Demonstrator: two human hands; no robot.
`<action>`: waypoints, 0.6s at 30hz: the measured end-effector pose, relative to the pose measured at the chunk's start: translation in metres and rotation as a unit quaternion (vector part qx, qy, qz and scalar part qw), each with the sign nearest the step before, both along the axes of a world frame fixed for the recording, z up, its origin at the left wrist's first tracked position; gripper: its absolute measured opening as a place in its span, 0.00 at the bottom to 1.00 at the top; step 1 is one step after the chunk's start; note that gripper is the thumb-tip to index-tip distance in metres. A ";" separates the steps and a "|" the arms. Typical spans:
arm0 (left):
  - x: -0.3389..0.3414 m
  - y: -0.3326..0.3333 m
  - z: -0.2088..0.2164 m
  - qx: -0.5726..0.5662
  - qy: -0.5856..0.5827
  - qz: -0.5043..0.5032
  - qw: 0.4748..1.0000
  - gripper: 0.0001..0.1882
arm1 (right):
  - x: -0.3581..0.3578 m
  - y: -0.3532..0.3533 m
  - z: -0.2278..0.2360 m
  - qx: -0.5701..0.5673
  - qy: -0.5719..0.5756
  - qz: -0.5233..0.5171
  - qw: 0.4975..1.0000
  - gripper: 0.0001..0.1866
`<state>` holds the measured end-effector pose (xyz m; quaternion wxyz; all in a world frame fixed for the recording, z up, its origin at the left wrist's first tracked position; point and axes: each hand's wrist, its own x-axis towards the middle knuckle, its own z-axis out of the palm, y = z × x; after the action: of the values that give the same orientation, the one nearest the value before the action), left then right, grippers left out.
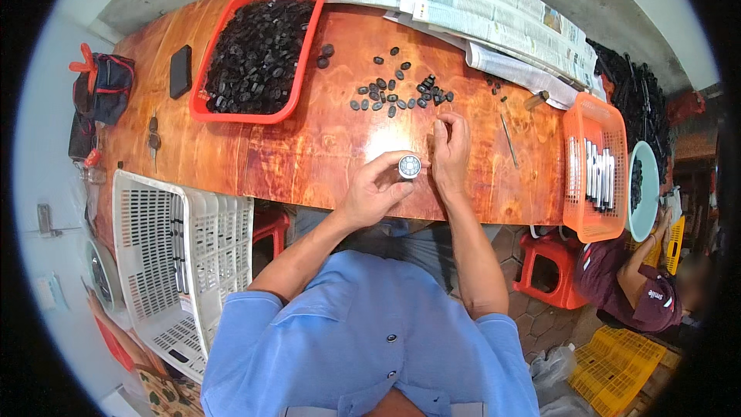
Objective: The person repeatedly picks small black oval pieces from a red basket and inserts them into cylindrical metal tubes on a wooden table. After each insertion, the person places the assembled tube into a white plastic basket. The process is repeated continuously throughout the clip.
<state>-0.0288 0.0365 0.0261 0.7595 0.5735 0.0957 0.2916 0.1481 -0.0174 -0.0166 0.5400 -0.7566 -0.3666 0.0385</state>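
Near the table's front edge, my left hand (372,193) is closed around a tube (409,167), seen end-on with a round, pale, dark-patterned face. Just right of it is my right hand (451,156), its fingers bent in toward the thumb; whatever they hold, if anything, is too small or hidden to name. Beyond both hands, several small black oval pieces (377,96) lie scattered on the wooden table (309,162). Some of them sit bunched together (426,85) above my right hand.
A red basket (202,93) full of small black parts stands at the far left. Newspapers (478,4) cover the back edge. At the right are a thin rod (510,140), an orange basket (571,162) of silvery tubes and a teal bowl (647,220). A white crate (224,255) stands at left; a co-worker (617,282) sits at right.
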 end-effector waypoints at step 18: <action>-0.008 0.004 0.023 -0.046 -0.014 0.070 0.996 0.24 | -0.080 -0.064 0.025 -0.022 0.084 0.254 0.963 0.24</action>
<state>-0.0373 0.0402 0.0492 0.7643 0.5254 0.1379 0.3475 0.0679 -0.0819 0.0086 0.5243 -0.6445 -0.4991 0.2463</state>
